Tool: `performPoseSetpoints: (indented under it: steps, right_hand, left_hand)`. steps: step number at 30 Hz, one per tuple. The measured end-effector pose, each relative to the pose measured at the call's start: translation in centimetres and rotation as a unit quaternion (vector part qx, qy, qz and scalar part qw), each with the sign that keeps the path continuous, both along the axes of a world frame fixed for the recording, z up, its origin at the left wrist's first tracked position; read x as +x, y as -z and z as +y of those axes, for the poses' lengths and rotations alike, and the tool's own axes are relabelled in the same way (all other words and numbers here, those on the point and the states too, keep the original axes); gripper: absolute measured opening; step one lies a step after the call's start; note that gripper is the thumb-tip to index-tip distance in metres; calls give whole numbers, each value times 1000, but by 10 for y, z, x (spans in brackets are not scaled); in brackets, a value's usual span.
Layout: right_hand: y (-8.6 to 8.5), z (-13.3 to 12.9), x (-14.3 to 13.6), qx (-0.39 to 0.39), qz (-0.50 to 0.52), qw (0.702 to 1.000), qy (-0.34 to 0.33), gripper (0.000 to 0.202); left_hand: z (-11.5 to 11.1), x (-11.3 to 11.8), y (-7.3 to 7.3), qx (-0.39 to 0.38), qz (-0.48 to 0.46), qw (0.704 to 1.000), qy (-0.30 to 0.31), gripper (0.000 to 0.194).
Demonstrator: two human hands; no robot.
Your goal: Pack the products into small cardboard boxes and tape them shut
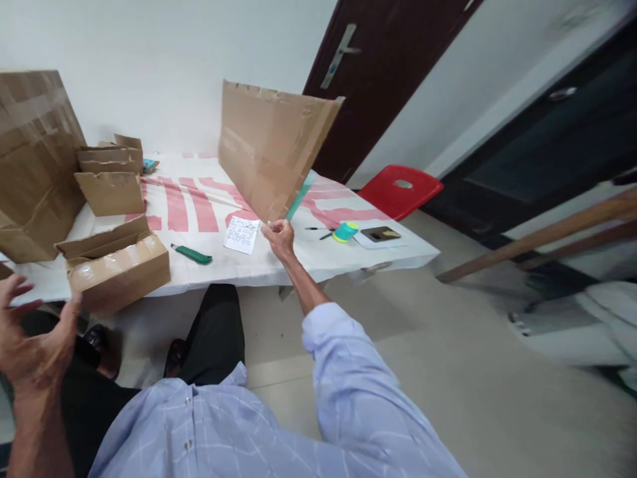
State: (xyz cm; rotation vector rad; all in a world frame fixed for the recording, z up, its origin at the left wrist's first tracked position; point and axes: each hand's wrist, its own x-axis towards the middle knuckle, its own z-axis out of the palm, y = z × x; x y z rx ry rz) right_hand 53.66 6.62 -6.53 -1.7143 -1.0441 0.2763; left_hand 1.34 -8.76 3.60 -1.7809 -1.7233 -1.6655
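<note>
My right hand (pixel 280 240) grips the lower corner of a large brown cardboard panel (pixel 271 149), which stands tilted up above the table. At the left edge my left hand (pixel 37 338) is raised with its fingers spread, holding nothing. Nearest to it is a small open cardboard box (pixel 127 282), at the table's front edge, with clear-wrapped items inside. A green utility knife (pixel 192 253) lies to the right of that box. Between the knife and my right hand is a white paper (pixel 241 235) with handwritten marks.
A big taped carton (pixel 37 166) and smaller open boxes (pixel 110 192) stand at the left on the white-and-red table cover (pixel 219 265). Right of my hand are a teal-and-yellow roll (pixel 345 232), pens and a phone (pixel 381 234). A red chair (pixel 403 190) stands behind the table.
</note>
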Motion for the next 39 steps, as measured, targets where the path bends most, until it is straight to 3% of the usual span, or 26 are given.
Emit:
performPoseSetpoints:
  steps: [2, 4, 8, 10, 12, 17, 24, 30, 32, 35, 39]
  right_hand:
    - [-12, -24, -40, 109, 70, 988, -85, 33]
    - [-23, -60, -92, 178, 122, 958, -190, 41]
    - [-43, -141, -188, 185, 151, 916, -321, 38]
    - [-50, -167, -217, 183, 153, 905, -353, 36]
    - [-54, -180, -234, 182, 158, 897, -371, 34]
    - [-56, -182, -247, 167, 157, 892, -390, 34]
    - [-65, -179, -248, 137, 189, 865, -445, 34]
    - [-78, -178, -249, 104, 214, 849, -473, 40]
    - [-78, -179, -252, 80, 277, 823, -489, 41]
    - [-79, -184, -257, 30, 384, 762, -521, 43]
    - [-82, -192, -260, -38, 459, 687, -562, 43]
  left_hand:
    - [-11, 35, -5, 51, 32, 997, 54, 63]
    - [-19, 74, -1, -1, 20, 984, 178, 49]
    - [-24, 125, 22, -172, -117, 905, 371, 79]
    - [-26, 130, 32, -209, -160, 865, 428, 92]
    - [-28, 126, 35, -210, -185, 844, 457, 95]
    - [-28, 110, 34, -182, -232, 835, 466, 74]
    - [-25, 92, 39, -168, -223, 850, 446, 68]
    - [-32, 85, 27, -86, -177, 862, 466, 61]
    - [-35, 85, 21, -32, -148, 869, 470, 57]
    - [-39, 86, 11, 41, -102, 869, 482, 51]
    - [-44, 87, -1, 88, -62, 864, 492, 44]
